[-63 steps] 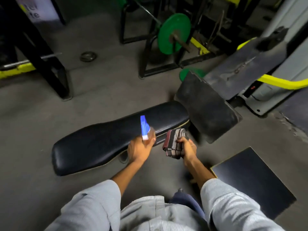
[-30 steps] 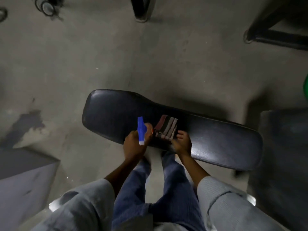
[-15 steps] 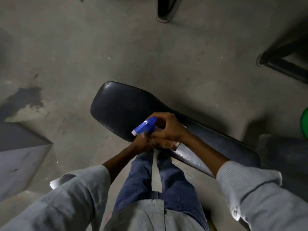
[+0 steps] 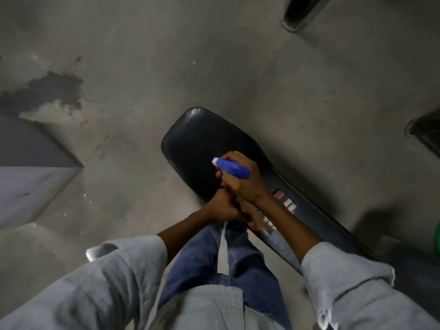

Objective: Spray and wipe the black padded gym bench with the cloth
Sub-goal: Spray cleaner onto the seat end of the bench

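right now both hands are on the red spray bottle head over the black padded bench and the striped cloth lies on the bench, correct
Not quite: the spray bottle head is blue with a white nozzle tip, not red, as the head view shows. The rest holds: the right hand wraps it from above, the left hand grips below it, both over the black padded bench, and the striped cloth lies on the bench.

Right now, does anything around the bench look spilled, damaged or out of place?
A dark irregular stain marks the floor, left of the bench; whether it is wet I cannot tell. The bench pad shows no visible tear.
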`<state>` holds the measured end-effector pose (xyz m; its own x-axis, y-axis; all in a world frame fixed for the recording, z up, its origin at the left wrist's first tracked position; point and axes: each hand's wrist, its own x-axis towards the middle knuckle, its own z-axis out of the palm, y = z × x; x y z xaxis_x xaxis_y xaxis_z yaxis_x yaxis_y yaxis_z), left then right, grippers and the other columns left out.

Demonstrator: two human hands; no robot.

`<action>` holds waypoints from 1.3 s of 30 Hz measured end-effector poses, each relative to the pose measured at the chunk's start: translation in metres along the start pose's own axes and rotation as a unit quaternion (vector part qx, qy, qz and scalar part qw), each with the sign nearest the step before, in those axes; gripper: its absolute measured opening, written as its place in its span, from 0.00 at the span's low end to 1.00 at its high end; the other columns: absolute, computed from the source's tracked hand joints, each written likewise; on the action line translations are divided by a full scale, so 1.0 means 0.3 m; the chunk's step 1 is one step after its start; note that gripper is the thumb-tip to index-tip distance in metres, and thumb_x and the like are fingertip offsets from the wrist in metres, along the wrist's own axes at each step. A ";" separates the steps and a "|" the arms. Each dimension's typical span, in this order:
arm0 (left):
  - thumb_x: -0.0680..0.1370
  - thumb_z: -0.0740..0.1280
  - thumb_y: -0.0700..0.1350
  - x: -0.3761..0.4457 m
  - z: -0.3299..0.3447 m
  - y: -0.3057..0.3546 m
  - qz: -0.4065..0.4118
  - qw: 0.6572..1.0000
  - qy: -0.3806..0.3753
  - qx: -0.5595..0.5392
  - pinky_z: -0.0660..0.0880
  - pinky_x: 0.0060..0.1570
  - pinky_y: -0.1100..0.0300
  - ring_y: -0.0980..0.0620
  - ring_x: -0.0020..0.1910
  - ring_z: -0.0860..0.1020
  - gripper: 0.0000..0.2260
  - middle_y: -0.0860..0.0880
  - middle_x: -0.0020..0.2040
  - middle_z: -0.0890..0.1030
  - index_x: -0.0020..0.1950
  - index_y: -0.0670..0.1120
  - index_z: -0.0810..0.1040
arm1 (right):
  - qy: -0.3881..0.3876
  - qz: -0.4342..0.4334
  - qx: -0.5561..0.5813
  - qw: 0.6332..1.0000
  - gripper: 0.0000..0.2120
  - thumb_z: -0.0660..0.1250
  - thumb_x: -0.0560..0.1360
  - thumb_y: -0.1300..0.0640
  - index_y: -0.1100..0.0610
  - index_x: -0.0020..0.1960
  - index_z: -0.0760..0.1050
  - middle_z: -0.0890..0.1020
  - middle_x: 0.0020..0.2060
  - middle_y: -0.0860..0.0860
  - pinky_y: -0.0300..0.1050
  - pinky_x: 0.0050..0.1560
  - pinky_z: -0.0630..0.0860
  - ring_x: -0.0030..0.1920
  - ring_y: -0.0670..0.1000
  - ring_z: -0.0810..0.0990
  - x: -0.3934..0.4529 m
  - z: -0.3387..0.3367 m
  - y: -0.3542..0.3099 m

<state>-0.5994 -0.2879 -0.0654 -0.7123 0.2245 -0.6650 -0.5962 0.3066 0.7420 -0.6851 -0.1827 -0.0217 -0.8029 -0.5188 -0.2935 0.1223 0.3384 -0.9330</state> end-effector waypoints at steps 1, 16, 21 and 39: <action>0.70 0.81 0.38 0.011 -0.023 -0.007 0.004 1.000 -0.001 -0.013 0.83 0.60 0.57 0.61 0.57 0.83 0.26 0.55 0.54 0.83 0.59 0.62 0.78 | -0.006 0.009 0.001 1.000 0.04 0.68 0.77 0.63 0.59 0.51 0.76 0.80 0.42 0.54 0.44 0.43 0.83 0.39 0.50 0.82 0.023 0.020 -0.002; 0.81 0.61 0.67 0.304 -0.279 -0.387 0.029 0.888 0.248 0.385 0.40 0.82 0.30 0.37 0.87 0.46 0.44 0.39 0.88 0.46 0.88 0.46 0.48 | 0.104 0.047 -0.137 0.984 0.11 0.63 0.75 0.51 0.58 0.41 0.76 0.79 0.36 0.55 0.47 0.38 0.76 0.35 0.53 0.77 0.315 0.162 0.181; 0.84 0.55 0.66 0.373 -0.316 -0.508 0.147 0.860 0.180 0.455 0.47 0.83 0.31 0.39 0.87 0.46 0.39 0.40 0.88 0.48 0.88 0.45 0.49 | 0.112 0.054 -0.116 0.985 0.07 0.65 0.77 0.56 0.56 0.41 0.76 0.78 0.34 0.53 0.45 0.38 0.74 0.33 0.50 0.75 0.383 0.225 0.236; 0.87 0.53 0.61 0.402 -0.283 -0.534 0.184 0.854 0.162 0.458 0.45 0.85 0.35 0.39 0.87 0.47 0.33 0.39 0.87 0.51 0.87 0.45 0.53 | 0.006 0.060 -0.146 0.987 0.08 0.65 0.77 0.52 0.55 0.44 0.80 0.80 0.36 0.50 0.41 0.41 0.79 0.36 0.47 0.80 0.370 0.210 0.299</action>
<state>-0.6211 -0.3885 -0.2574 -0.9428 0.2390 -0.2325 0.1246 0.8993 0.4193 -0.7266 -0.2593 -0.1511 -0.8000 -0.4524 -0.3942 0.0455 0.6094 -0.7916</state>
